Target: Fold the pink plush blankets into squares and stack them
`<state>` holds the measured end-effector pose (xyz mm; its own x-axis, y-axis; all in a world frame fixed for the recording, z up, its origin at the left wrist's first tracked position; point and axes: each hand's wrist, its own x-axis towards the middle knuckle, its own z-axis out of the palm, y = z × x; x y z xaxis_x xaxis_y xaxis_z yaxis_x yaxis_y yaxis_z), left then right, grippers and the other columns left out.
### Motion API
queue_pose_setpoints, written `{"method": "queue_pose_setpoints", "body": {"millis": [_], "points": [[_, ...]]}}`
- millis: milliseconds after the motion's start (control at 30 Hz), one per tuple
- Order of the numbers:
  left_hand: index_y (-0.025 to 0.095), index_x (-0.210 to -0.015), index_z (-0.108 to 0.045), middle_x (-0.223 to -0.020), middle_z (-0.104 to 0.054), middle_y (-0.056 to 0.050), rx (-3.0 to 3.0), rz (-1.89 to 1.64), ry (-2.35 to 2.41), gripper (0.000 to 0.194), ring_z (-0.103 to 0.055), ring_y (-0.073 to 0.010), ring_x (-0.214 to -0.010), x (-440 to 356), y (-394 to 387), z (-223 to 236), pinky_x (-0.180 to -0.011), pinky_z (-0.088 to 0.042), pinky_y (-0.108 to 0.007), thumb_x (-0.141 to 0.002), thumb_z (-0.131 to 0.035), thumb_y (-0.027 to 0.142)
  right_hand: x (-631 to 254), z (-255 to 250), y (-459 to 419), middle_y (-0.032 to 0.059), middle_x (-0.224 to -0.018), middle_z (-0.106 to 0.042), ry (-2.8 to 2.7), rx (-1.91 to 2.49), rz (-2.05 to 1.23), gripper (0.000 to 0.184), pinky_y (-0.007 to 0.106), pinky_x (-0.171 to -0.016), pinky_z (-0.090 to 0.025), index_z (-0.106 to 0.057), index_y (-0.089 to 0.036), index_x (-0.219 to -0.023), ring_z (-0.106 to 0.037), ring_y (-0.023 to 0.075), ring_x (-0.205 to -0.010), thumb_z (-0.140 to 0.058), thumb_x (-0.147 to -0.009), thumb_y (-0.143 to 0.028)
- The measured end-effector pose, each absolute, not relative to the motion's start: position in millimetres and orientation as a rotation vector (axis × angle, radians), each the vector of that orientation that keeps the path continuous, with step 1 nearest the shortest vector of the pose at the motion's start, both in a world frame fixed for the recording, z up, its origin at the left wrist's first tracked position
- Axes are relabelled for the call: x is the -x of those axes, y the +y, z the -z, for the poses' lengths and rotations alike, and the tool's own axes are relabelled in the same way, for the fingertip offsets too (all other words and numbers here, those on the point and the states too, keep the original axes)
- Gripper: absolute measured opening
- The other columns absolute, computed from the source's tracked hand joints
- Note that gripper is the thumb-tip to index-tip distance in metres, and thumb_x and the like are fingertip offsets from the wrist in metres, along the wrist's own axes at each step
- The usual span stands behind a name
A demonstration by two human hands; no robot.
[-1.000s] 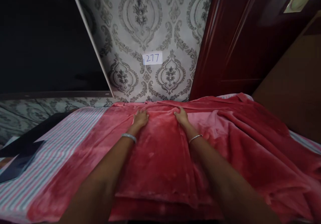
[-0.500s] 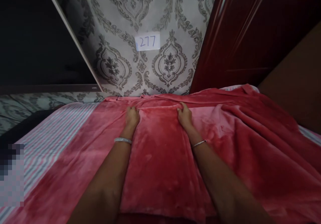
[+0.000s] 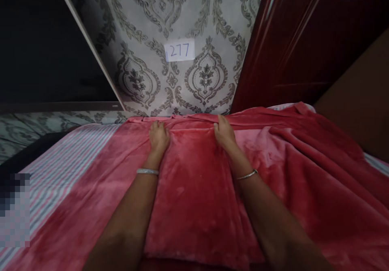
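A plush red blanket (image 3: 194, 190) lies spread in front of me, with a narrow folded panel running lengthwise between my forearms. My left hand (image 3: 159, 136) is at the far left corner of that panel, its fingers curled down onto the fabric. At the far right corner, my right hand (image 3: 224, 131) grips the blanket, thumb toward the panel and fingers over the far side. The fingertips of both hands are partly hidden by the hands and the cloth. Each wrist carries a bracelet.
Under the blanket, a striped sheet (image 3: 82, 149) shows at the left. A dark screen (image 3: 54, 48) stands at the far left, and a dark red panelled door (image 3: 291, 40) at the right. The patterned wall (image 3: 139, 44) behind bears a paper marked 277 (image 3: 180, 50).
Both hands have shifted slightly away from me, and the right forearm has moved a little to the right. The folded panel lies almost as before.
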<state>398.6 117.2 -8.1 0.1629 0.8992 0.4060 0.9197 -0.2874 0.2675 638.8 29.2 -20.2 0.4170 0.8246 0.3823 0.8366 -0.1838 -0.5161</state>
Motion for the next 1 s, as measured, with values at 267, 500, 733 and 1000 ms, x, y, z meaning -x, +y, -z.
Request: {"method": "queue_pose_setpoints", "body": {"millis": [267, 500, 733, 1000], "points": [[0.021, -0.16, -0.038, -0.169, -0.033, -0.01, 2.967, 0.081, -1.194, 0.059, -0.028, -0.0252, -0.157, -447, 70, 26, -0.129, -0.017, -0.057, -0.105, -0.034, 0.042, -595, 42, 20, 0.0164, -0.167, -0.034, -1.834, 2.232, -0.072, 0.06, 0.049, -0.128, -0.019, -0.038, -0.006, -0.159, -0.028, 0.027, -0.156, -0.035, -0.101, -0.024], [0.025, -0.16, -0.037, -0.169, -0.033, -0.009, 2.805, 0.035, -1.472, 0.063, -0.026, -0.0292, -0.158, -426, 92, 30, -0.127, -0.012, -0.064, -0.104, -0.029, 0.054, -597, 46, 19, 0.0145, -0.169, -0.03, -1.847, 2.293, -0.1, 0.061, 0.047, -0.128, -0.016, -0.035, -0.009, -0.161, -0.024, 0.0252, -0.158, -0.03, -0.106, -0.033], [0.021, -0.162, -0.032, -0.172, -0.025, -0.01, 2.639, 0.057, -1.936, 0.065, -0.022, -0.0296, -0.159, -384, 124, 30, -0.125, -0.023, -0.064, -0.103, -0.024, 0.047, -599, 51, 21, 0.0148, -0.17, -0.028, -1.854, 2.28, -0.128, 0.062, 0.048, -0.128, -0.015, -0.033, -0.009, -0.162, -0.022, 0.0257, -0.158, -0.028, -0.106, -0.035], [0.015, -0.164, -0.025, -0.171, -0.024, -0.018, 2.687, 0.166, -2.028, 0.071, -0.027, -0.0294, -0.157, -367, 122, 15, -0.126, -0.027, -0.055, -0.101, -0.035, 0.046, -606, 42, 15, 0.0174, -0.169, -0.029, -1.763, 2.15, -0.126, 0.064, 0.046, -0.127, -0.02, -0.032, -0.004, -0.161, -0.027, 0.0258, -0.157, -0.031, -0.103, -0.032]]}}
